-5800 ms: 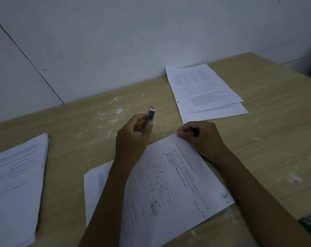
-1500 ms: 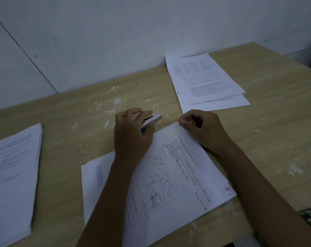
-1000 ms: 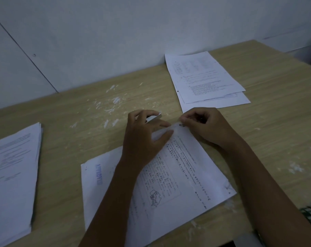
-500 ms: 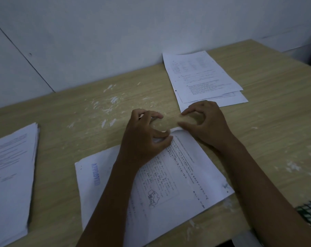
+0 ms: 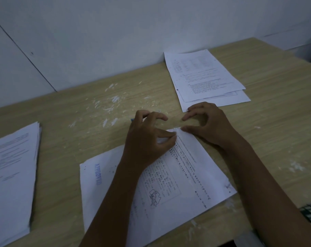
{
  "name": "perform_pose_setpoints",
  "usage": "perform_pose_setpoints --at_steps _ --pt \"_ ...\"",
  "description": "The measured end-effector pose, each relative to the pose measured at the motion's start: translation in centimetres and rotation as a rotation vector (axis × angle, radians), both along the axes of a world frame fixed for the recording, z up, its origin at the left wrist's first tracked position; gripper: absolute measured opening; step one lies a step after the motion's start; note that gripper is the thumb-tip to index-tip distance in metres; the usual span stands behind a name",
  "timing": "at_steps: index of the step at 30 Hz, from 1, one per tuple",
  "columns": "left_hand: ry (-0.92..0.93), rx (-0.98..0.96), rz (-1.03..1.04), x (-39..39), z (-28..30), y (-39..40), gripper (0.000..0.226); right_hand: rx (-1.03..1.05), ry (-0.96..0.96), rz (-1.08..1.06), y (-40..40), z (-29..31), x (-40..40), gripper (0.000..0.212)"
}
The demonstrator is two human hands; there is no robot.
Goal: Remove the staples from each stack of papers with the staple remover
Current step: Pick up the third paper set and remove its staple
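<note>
Papers: your working stack (image 5: pixel 169 175) lies slanted at the near middle of the wooden table (image 5: pixel 275 122), its far corner lifted between your two hands.
Left hand: your left hand (image 5: pixel 147 138) rests on that stack, thumb and a finger pinching the sheet near the corner; the other fingers curl above.
Staple remover: only a blue edge and a glint of metal (image 5: pixel 159 112) show under your left fingers, so whether they clasp the tool cannot be told.
Right hand: your right hand (image 5: pixel 208 125) presses its thumb on the corner from the right, fingers arched and spread above bare wood, grasping nothing.
Edges: the stack's near corner overhangs the table's near edge.
Room: bare tabletop lies between the stack and the left pile (image 5: pixel 12 175); the far right pile (image 5: pixel 204 77) sits just beyond your right fingertips, against the wall (image 5: pixel 115 32).
</note>
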State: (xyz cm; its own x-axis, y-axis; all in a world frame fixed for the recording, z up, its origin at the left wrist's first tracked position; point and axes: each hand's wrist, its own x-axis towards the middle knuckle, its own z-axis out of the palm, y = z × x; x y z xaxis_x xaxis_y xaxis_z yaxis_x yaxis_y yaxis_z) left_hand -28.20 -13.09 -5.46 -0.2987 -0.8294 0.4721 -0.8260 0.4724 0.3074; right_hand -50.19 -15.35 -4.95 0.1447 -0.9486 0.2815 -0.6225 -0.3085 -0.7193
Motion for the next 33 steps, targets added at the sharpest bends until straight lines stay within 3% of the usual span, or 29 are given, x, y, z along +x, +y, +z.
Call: perform_pose_setpoints --at_steps 6,24,33 --pt "0.077 -0.085 -0.022 -0.4 0.72 0.69 0.022 0.017 0.043 0.109 -0.09 -0.35 -0.25 0.016" --pt "0.012 0.016 -0.019 -0.42 0.49 0.38 0.037 0.094 -0.001 0.099 0.1 0.06 -0.21 0.022" --pt "0.032 -0.006 -0.032 -0.73 0.54 0.42 0.025 0.071 0.037 0.108 0.15 0.03 0.02 0.023"
